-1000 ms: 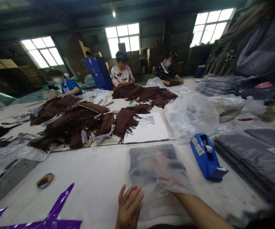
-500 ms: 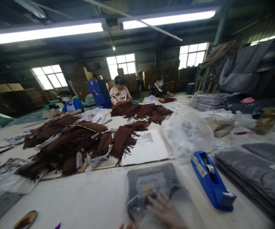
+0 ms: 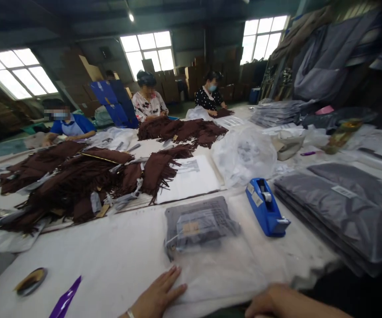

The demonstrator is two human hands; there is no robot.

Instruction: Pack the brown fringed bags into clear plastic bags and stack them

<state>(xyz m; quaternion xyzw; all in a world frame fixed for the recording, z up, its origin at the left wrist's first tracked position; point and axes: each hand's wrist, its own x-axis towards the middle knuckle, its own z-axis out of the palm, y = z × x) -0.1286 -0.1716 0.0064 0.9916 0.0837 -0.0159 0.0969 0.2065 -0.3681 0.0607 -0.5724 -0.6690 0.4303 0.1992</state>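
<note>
A clear plastic bag (image 3: 217, 267) with a folded grey textile (image 3: 206, 216) inside lies flat before me; a tan tag (image 3: 190, 228) shows through it. My left hand (image 3: 159, 291) rests flat at the bag's near left side, fingers stretched out. Close to the bag's near right corner, at the table's front edge, is my right hand (image 3: 270, 302). Its fingers look curled, and their tips are blurred and cut off, so what they hold cannot be made out. Just beyond the bag, to the right, stands a blue tape dispenser (image 3: 265, 207).
Bagged grey textiles (image 3: 339, 207) are stacked at right. Brown fringed scarves (image 3: 75, 185) cover the table's far left. A tape roll (image 3: 31, 282) and a purple pointed object (image 3: 67, 298) lie at left. A crumpled clear bag (image 3: 245, 154) sits mid-table. Co-workers (image 3: 147, 99) sit across.
My right hand has left the grey textile and moved down to the table's front edge. My left hand has come further into view onto the bag. The camera has tilted down.
</note>
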